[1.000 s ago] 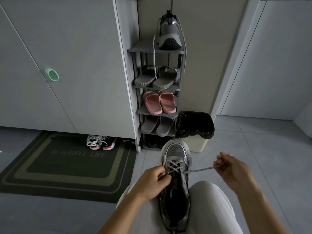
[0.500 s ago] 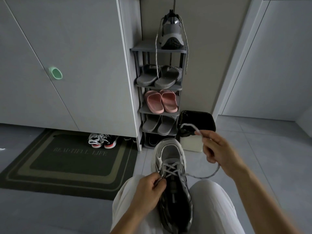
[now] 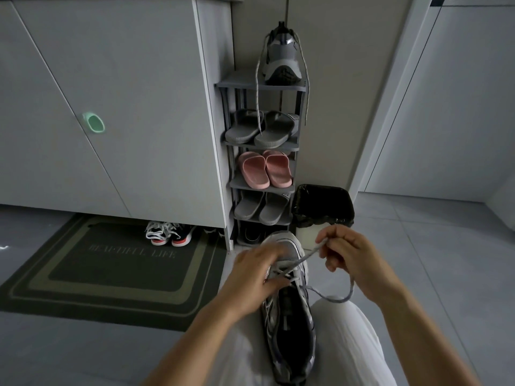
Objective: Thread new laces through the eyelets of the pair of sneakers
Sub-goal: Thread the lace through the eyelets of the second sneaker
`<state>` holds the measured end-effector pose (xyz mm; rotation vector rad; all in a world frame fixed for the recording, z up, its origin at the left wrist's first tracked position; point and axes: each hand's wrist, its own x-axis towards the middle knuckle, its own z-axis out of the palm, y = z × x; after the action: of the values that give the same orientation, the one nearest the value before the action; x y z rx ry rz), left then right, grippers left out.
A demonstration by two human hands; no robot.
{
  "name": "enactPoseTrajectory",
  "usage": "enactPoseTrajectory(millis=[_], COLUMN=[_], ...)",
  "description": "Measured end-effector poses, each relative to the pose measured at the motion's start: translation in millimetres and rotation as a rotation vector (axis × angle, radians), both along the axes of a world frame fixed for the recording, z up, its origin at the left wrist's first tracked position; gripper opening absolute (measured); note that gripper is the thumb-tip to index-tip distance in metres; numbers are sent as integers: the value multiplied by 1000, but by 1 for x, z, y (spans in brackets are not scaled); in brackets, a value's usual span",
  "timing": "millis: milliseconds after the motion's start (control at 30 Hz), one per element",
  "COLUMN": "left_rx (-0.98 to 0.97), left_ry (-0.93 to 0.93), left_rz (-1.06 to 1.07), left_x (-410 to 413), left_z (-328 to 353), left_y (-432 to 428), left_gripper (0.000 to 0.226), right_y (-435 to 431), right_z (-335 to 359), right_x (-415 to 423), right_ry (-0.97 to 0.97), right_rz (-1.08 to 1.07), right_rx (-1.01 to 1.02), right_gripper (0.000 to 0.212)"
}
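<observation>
Two hands work one shoe here, and most of the risk sits in how little of the lace is under control. At about nine o'clock from the shoe, the left hand lies over the lower eyelets of the grey and silver mesh sneaker, which rests toe-away on the person's lap between pale trouser legs. Its grip is pressed down on the crossed rows, fingers curled together; whether they pinch a strand I cannot tell, since the fingertips are blurred. If that hand lifts, the rows already laced would likely slacken and the shoe could roll off the thigh.

Across the tongue runs the speckled grey cord lace, rising towards two o'clock. The right hand pinches it near its end between thumb and forefinger, and a long slack loop droops below the wrist at four o'clock. That loop could snag on a finger or twist, so the next pass goes in kinked. Pulling hard now may also draw one side short and leave uneven ends.

Far off at twelve o'clock, the matching grey sneaker stands on top of the narrow grey shoe rack, laces dangling loose and apparently not threaded through.
</observation>
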<state>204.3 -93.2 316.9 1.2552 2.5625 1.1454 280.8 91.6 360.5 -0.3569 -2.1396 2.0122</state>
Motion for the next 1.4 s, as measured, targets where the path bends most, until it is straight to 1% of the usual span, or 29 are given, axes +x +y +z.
enactPoseTrajectory(millis=[33, 67, 133, 200, 233, 267, 300, 333, 367, 400, 467, 533, 600, 633, 700, 800, 867, 933, 967, 1033, 1067, 1100, 1167, 1267, 1333, 1400], left_rx=[-21, -17, 25, 79, 106, 115, 104, 84, 70, 71, 94, 137, 264, 330, 378, 351, 377, 334, 254, -7, -94, -86, 72, 289, 377, 425], left_ry=[-21, -51, -107, -162, -194, -216, -211, -188, -177, -193, -308, -436, -568, -622, -682, -721, -696, -566, -498, -376, -339, -339, -416, -632, -749, -797], left_rz=[-27, -15, 40, 69, 79, 91, 98, 94, 69, 31, -38, -14, 95, 148, 202, 173, 194, 266, 283, 279, 274, 290, 358, 461, 473, 465], left_x=[-1, -4, -9, -11, -11, -10, -8, -6, -3, 0, 5, 7, 6, 5, 4, 11, 15, 17, 21, 35, 45, 53, 60, 55, 53, 53], left_z=[-1, -3, -5, -4, -3, -1, 1, 3, 6, 9, 12, 13, 11, 9, 4, 1, 0, -4, -5, -14, -17, -20, -25, -30, -31, -32], left_y=[3, 2, -1, -8, -11, -12, -11, -9, -5, 0, 8, 10, 5, 2, -3, 0, 3, -1, -5, -11, -12, -13, -12, -13, -13, -13], left_gripper=[30, 20, 11, 9, 9, 10, 11, 13, 15, 17, 18, 10, 10, 11, 14, 15, 14, 12, 15, 29, 31, 30, 22, 26, 27, 29], right_y=[5, 10, 21, 33, 38, 40, 38, 32, 21, 7, -18, -28, -24, -22, -21, -27, -31, -31, -31, -32, -32, -32, -33, -36, -39, -43], right_z=[0, 1, -1, -11, -19, -26, -32, -35, -37, -36, -36, -41, -46, -49, -53, -55, -54, -55, -55, -57, -58, -59, -61, -62, -63, -65], right_x=[0, 0, 1, -1, -2, -2, -1, -1, -1, -1, -3, -6, -7, -6, -5, -3, -3, -1, 2, 8, 10, 12, 13, 14, 12, 10], right_ry=[11, 18, 7, -57, -101, -140, -141, -76, 38, 112, 167, 198, 223, 218, 195, 179, 167, 138, 115, 58, 36, 18, -5, -8, 0, 4], right_rz=[-40, -83, -173, -242, -276, -307, -310, -259, -153, -23, 160, 143, 76, 72, 89, 121, 124, 114, 119, 153, 169, 178, 177, 159, 143, 124], right_rx=[-46, -84, -113, -78, 34, 241, 498, 716, 840, 881, 880, 800, 730, 726, 748, 740, 733, 751, 768, 778, 772, 769, 780, 776, 790, 813], right_gripper=[30, 30, 29, 29, 26, 20, 17, 28, 40, 47, 46, 30, 11, 7, 7, 10, 14, 15, 14, 11, 9, 8, 5, 2, 2, 7])
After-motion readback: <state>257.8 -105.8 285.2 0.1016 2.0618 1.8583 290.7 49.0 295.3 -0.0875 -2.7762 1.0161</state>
